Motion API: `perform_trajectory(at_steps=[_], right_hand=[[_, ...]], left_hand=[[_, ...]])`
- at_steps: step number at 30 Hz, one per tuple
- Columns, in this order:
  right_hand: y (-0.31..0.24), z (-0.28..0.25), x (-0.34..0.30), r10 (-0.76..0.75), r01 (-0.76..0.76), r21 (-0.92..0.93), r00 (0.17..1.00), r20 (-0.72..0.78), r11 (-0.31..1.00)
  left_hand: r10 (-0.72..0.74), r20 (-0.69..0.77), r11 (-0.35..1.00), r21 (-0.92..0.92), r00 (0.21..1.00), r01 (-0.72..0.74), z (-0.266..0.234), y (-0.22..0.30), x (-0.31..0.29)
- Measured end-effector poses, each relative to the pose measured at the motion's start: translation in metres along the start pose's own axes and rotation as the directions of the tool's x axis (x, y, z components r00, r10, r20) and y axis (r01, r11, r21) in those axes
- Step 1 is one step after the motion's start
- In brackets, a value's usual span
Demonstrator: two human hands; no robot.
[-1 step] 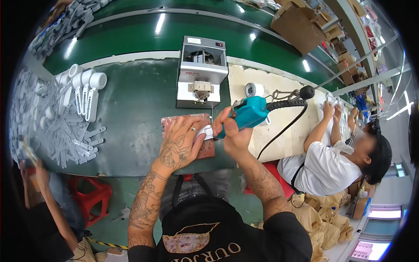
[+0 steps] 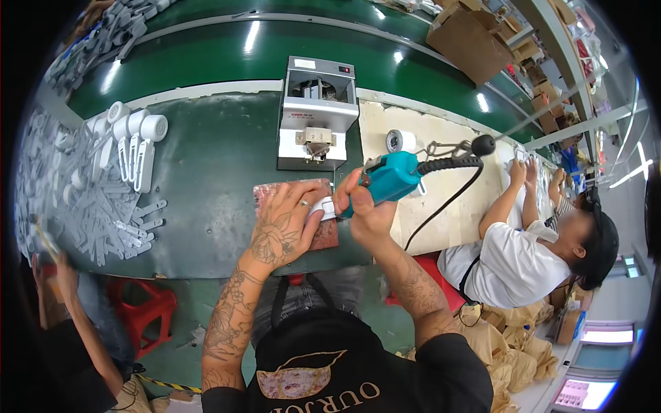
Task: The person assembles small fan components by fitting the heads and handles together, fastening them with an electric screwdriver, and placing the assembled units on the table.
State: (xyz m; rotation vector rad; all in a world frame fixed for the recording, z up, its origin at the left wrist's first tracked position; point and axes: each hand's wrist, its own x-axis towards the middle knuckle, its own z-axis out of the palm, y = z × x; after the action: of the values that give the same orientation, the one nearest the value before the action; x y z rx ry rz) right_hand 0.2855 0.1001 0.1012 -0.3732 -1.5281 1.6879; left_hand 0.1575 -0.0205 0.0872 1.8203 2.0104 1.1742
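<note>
My right hand (image 2: 368,210) is wrapped round a teal electric screwdriver (image 2: 392,177), which is tilted with its lower end toward my left hand. A black coiled cord and a hanging chain run off its upper end. My left hand (image 2: 281,217) presses a white plastic part (image 2: 325,207) against a worn red pad (image 2: 325,237) on the bench. Most of that part is under my fingers, and the screwdriver's tip is hidden by my right hand. Just beyond my hands stands a grey screw-feeding machine (image 2: 317,110).
On the left lie white round-headed handles (image 2: 144,155) and a heap of flat grey strips (image 2: 113,220). A white round-headed piece (image 2: 399,141) rests on the beige sheet (image 2: 447,206). A co-worker in white (image 2: 509,261) sits at right; another person's arm (image 2: 86,316) shows at left.
My right hand and the screwdriver have shifted very slightly to the left. My left hand stays in place on the white plastic part.
</note>
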Motion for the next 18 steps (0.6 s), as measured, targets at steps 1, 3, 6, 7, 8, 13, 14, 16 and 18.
perform_trajectory(at_steps=[1, 3, 6, 7, 8, 13, 14, 16, 18], right_hand=[[0.001, 0.0, 0.0, 0.0, 0.0, -0.001, 1.0, -0.004, 1.0], [-0.003, 0.0, 0.001, 0.049, -0.049, 0.015, 0.999, 0.005, 0.999], [-0.002, -0.012, 0.0, -0.03, 0.03, -0.004, 1.0, -0.004, 1.0], [0.002, -0.013, -0.006, 0.007, -0.014, -0.143, 0.999, -0.047, 0.99], [0.011, -0.007, -0.009, -0.02, 0.014, -0.105, 0.998, -0.052, 0.994], [-0.017, 0.003, -0.015, 0.161, -0.152, 0.093, 0.982, -0.097, 0.984], [-0.024, 0.002, -0.026, 0.151, -0.135, 0.115, 0.978, -0.144, 0.984], [-0.038, -0.006, -0.051, 0.027, 0.006, 0.237, 0.99, -0.135, 0.971], [-0.057, -0.009, -0.069, -0.033, 0.067, 0.321, 0.993, -0.11, 0.945]], left_hand=[[0.002, 0.003, 1.0, -0.001, 1.0, -0.002, -0.001, 0.001, 0.0], [-0.035, 0.026, 0.999, -0.026, 0.999, 0.036, -0.002, 0.004, 0.003], [-0.004, 0.014, 1.0, -0.022, 1.0, 0.004, 0.002, 0.01, 0.01], [0.004, -0.013, 1.0, -0.03, 1.0, -0.005, 0.002, 0.009, 0.007], [0.019, -0.042, 0.999, -0.04, 0.999, -0.02, 0.004, 0.003, 0.002], [0.22, -0.065, 0.974, 0.076, 0.973, -0.215, 0.001, 0.008, -0.011], [0.264, -0.051, 0.961, 0.099, 0.963, -0.258, 0.001, 0.011, -0.017], [0.242, 0.055, 0.961, 0.126, 0.969, -0.247, 0.001, 0.013, -0.044], [0.179, -0.201, 0.983, 0.087, 0.963, -0.164, -0.005, -0.001, -0.063]])
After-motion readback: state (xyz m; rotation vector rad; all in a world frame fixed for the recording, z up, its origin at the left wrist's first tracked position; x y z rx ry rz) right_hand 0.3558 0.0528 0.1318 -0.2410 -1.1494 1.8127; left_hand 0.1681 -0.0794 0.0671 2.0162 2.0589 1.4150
